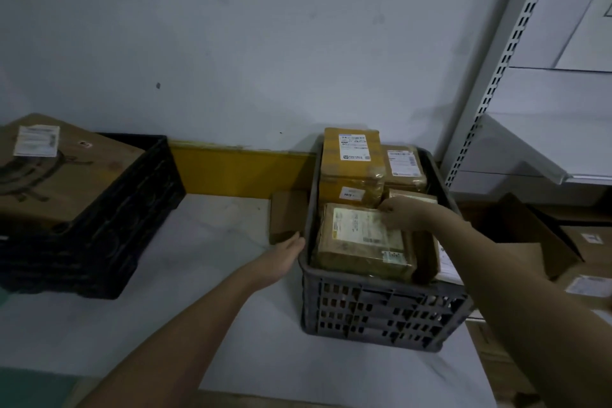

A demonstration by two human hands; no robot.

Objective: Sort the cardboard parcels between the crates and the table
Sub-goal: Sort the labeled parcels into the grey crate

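On the pale tabletop point(205, 275) stands a grey slatted crate point(381, 311) packed with cardboard parcels, and both hands are at it. The right hand point(402, 211) reaches in from the right and rests on the far right corner of the front parcel point(362, 240), a tape-wrapped box lying flat with its white label up; its fingers point(387, 209) are curled down over that edge, probably to get a purchase and tip the box out of the tight packing, though whether the thumb has closed beneath it is hidden. The left hand point(287, 253) lies against the outside of the crate's left wall, fingers straight and together, holding nothing; it looks placed there to steady the crate as the parcel comes free. Behind the front parcel a yellow parcel point(351, 156) stands highest, with a brown taped parcel point(404, 164) just beside it on the right, both labels facing up, so the front one is the easiest to take first. A small plain box point(286, 215) sits on the tabletop touching the crate's left side. Well apart to the left, a black crate point(109, 225) carries a large brown carton point(56, 172) that covers most of its top. White shelving point(543, 129) rises on the right, with more cartons point(583, 262) below it.
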